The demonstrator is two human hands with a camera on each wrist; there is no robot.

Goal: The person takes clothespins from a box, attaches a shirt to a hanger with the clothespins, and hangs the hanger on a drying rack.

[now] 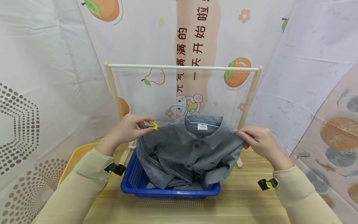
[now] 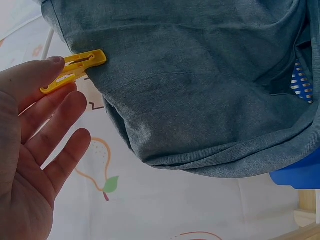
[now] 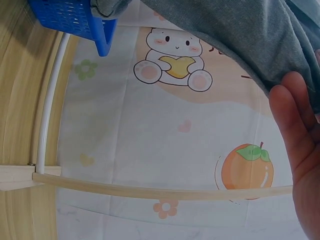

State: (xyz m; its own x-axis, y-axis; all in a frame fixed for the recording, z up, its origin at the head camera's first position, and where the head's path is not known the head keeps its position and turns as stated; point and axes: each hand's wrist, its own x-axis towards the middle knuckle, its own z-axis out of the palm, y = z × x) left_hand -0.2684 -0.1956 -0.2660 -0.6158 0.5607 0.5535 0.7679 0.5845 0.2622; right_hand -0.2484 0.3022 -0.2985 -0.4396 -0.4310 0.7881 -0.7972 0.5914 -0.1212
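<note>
A grey button-up shirt (image 1: 173, 152) is held up over a blue plastic basket (image 1: 170, 193), its lower part bunched inside. A light blue hanger (image 1: 186, 114) runs through its collar, hook upward. My left hand (image 1: 126, 128) pinches a yellow clothespin (image 1: 154, 126) at the shoulder on the left. In the left wrist view the clothespin (image 2: 92, 60) has its tip on the cloth (image 2: 190, 90), while the other fingers are spread apart. My right hand (image 1: 258, 140) pinches the opposite shoulder of the shirt; in the right wrist view, cloth partly hides those fingertips.
Behind the shirt stands a wooden rack with a white top bar (image 1: 181, 67). A yellow container (image 1: 81, 155) sits at the left, partly behind my left arm. Under everything is a wood-grain table (image 1: 237, 199); printed curtains (image 1: 156, 37) hang at the back and sides.
</note>
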